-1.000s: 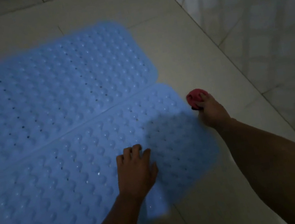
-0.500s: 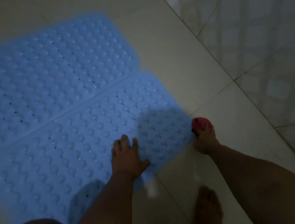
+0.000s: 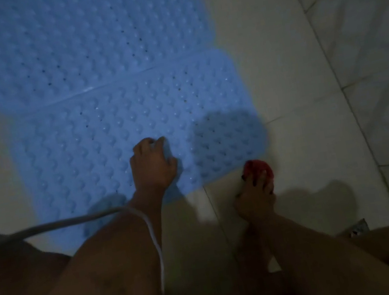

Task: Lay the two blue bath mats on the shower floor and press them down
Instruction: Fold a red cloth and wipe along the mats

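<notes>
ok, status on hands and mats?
Left hand pressing near mat, fingers curled. Right hand gripping red object on floor. Far mat flat, edges touching. Cable across left arm.

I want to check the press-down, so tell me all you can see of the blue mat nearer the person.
The nearer blue mat is a pale blue, rubbery-looking sheet covered in rows of small bumps and tiny holes. It lies flat on the tiled floor, its far edge against the second mat. The left hand rests on it near its front edge; shadows cross it.
</notes>
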The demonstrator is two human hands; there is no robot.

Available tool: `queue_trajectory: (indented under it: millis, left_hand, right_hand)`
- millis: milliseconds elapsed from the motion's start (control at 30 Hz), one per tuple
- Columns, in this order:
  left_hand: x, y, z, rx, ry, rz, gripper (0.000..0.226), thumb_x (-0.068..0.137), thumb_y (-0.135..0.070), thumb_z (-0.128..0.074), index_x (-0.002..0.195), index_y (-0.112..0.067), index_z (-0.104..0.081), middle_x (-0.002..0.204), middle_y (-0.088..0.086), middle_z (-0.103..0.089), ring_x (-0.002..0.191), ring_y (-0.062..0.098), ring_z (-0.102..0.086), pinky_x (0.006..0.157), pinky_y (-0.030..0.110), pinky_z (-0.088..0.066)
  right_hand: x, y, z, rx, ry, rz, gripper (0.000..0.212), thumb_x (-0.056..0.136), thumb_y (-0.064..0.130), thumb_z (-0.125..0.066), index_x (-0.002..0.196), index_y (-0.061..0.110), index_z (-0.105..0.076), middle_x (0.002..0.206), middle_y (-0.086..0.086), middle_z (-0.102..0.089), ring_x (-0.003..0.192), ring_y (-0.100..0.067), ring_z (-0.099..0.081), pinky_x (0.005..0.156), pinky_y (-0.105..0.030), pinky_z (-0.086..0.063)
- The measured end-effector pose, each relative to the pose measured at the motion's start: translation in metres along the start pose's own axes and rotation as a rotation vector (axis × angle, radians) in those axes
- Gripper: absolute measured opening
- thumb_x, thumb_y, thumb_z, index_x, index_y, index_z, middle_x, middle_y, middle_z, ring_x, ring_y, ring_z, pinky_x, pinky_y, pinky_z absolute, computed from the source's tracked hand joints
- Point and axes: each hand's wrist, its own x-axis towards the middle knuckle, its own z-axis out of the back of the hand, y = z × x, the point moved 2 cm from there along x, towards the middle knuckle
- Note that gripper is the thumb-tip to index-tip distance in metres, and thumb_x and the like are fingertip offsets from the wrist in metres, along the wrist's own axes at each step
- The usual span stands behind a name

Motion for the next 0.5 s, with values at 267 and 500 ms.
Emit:
queue_trajectory:
  millis: [267, 500]
  left_hand:
    - [-0.072, 0.033, -0.027, -0.100, 0.092, 0.709, 0.101, 0.083, -0.062, -0.067, 0.163, -0.030, -0.013, 0.169, 0.018, -0.004, 0.150, 0.045, -0.016, 0.119, 0.067, -0.016]
    - [-0.083, 0.063, -0.013, -0.330, 0.207, 0.631, 0.100, 0.079, -0.064, -0.063, 0.162, -0.034, -0.018, 0.173, 0.005, -0.007, 0.156, 0.036, -0.015, 0.124, 0.056, -0.019]
  right_hand:
    - [-0.063, 0.049, -0.064, -0.287, 0.065, 0.458, 0.096, 0.072, 0.038, -0.058, 0.157, 0.002, -0.030, 0.162, -0.034, -0.017, 0.145, -0.064, -0.015, 0.116, -0.066, -0.004]
    - [-0.090, 0.073, -0.088, -0.568, 0.068, 1.002, 0.094, 0.060, 0.037, -0.068, 0.147, 0.005, -0.050, 0.159, -0.026, -0.032, 0.143, -0.058, -0.028, 0.114, -0.068, -0.025]
